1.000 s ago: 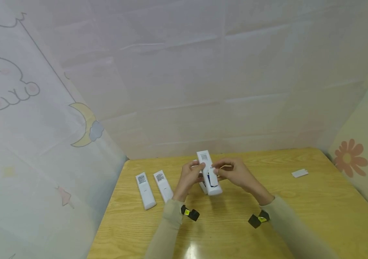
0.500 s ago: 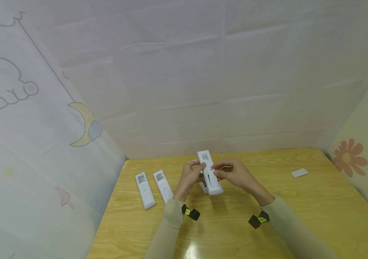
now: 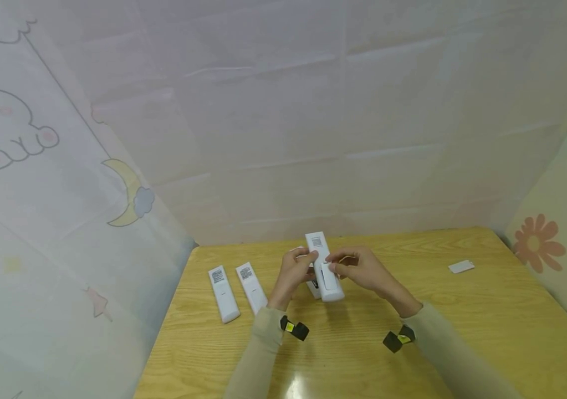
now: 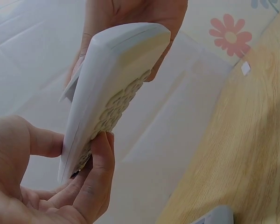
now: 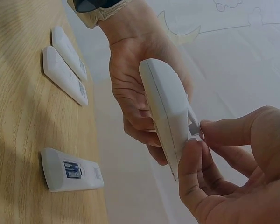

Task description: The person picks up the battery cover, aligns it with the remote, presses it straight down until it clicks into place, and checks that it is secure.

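Observation:
My left hand [image 3: 290, 274] grips a white remote control [image 3: 316, 242] above the table, thumb on its back and fingers against the button side, as the left wrist view shows. A white battery cover [image 5: 193, 119] is pinched between the thumb and fingers of my right hand [image 3: 368, 269]. One end of the cover sits on the remote's back; the pinched end stands tilted away, leaving a gap. Behind the held remote, a second remote [image 5: 56, 172] lies on the table with its battery compartment uncovered and batteries visible inside.
Two more white remotes [image 3: 224, 293] lie back side up at the left of the wooden table [image 3: 343, 360], with covers on. A loose battery cover [image 3: 461, 266] rests at the far right. Printed cloth hangs behind and at both sides.
The battery cover has come down over the held remote's compartment, so the dark opening seen earlier has narrowed to a thin line. Both hands stay nearly in place.

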